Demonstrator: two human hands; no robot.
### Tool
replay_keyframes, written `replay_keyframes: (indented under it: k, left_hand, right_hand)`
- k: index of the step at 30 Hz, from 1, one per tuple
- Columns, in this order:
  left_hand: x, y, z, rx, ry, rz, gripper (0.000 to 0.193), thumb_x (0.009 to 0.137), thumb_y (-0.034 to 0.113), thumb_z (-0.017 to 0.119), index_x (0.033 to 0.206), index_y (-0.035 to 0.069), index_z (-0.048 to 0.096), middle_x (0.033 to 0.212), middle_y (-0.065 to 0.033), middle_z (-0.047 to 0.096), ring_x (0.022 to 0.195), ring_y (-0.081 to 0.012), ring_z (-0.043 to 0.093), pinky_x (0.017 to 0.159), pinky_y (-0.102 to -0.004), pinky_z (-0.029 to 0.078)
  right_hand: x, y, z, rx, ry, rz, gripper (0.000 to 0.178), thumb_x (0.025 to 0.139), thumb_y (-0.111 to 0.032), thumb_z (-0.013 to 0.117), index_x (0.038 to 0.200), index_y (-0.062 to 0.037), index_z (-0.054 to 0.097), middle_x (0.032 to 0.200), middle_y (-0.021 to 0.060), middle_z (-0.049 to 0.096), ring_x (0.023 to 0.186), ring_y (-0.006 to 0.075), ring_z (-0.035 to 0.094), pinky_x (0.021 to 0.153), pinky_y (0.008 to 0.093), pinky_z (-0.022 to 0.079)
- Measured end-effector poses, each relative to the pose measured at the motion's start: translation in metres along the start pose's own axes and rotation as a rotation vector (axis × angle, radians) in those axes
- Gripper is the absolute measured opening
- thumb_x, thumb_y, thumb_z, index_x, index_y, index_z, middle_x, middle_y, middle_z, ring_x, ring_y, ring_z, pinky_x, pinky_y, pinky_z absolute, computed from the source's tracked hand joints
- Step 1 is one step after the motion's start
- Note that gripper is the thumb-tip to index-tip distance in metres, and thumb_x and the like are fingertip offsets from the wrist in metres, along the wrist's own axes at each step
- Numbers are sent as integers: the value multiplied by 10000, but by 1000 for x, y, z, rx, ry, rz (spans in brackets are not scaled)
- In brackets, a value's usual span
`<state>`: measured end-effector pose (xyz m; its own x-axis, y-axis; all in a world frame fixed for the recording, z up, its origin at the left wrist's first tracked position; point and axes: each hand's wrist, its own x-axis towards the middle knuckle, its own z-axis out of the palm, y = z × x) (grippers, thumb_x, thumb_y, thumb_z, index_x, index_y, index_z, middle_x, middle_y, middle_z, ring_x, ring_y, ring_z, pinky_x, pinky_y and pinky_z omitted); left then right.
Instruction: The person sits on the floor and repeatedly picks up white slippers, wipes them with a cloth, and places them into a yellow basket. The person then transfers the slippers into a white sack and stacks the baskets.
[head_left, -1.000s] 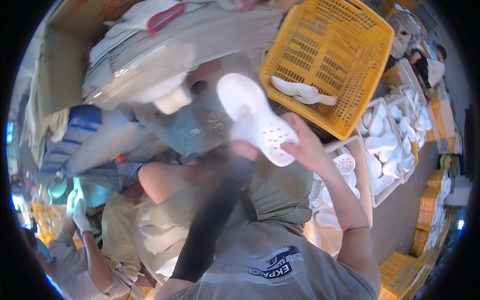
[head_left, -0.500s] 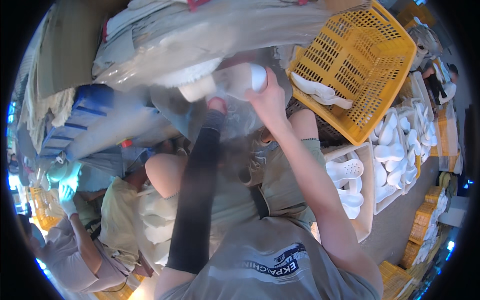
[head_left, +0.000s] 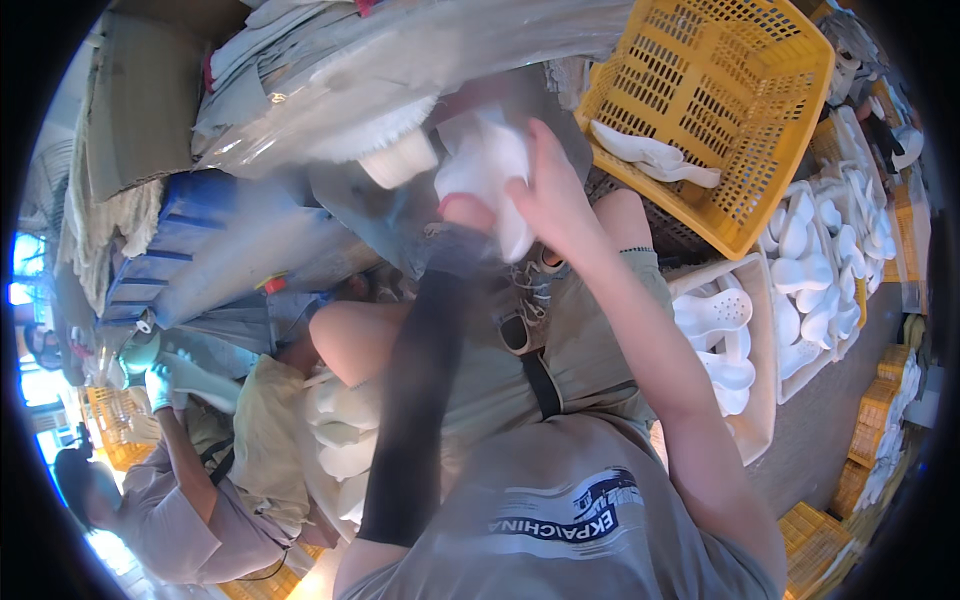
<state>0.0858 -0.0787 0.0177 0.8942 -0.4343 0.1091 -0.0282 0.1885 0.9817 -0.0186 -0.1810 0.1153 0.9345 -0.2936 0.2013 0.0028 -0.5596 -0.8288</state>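
Insole (head_left: 508, 165), curved white foam-looking — probably light, bendy, slickish; bare right hand (head_left: 550, 192) half-curls, pinching its edge, decent spot — blurred left hand (head_left: 462, 182), can't tell.

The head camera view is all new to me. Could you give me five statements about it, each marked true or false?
1. The right hand grips a white piece. True.
2. A yellow crate shows at the upper right. True.
3. The pieces lying in that crate are black. False: the pieces in the crate are white.
4. The right arm wears a black sleeve. False: the black sleeve is on the left arm; the right forearm is bare.
5. The left hand is inside the crate. False: the left hand, blurred, is at the white piece.
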Motion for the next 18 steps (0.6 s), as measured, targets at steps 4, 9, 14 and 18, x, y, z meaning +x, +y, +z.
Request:
replay_keyframes:
  k: [4,9,14,18]
  left_hand:
    - [28,-37,12,-915,159,-371,484,1099,422,470,1382,40,562,1291,-83,664,1142,-243,641,994,-374,507]
    - [50,-124,-40,-745,120,-179,482,1093,409,427,1412,74,564,1248,-100,683,1171,-249,632,1028,-363,478]
    - [33,-109,-134,928,51,-189,517,1057,492,408,1341,119,626,1051,-161,748,1017,-320,696,903,-406,517]
    - [-4,-42,-144,1429,-165,-115,630,997,630,397,1195,112,696,1091,-247,724,1026,-401,693,879,-453,513]
  right_hand:
    - [-48,-4,8,-27,171,-80,823,898,-94,655,1579,34,211,1423,357,516,1265,509,567,1064,486,486]
    - [-30,13,27,114,213,25,640,898,-8,616,1505,29,417,1179,312,667,1015,402,715,872,413,584]
    - [8,26,27,304,131,0,493,862,-104,616,1339,7,560,776,258,688,732,450,697,722,502,570]
    - [33,32,28,402,-26,134,365,873,-140,610,1188,42,640,785,202,705,657,281,727,668,438,587]
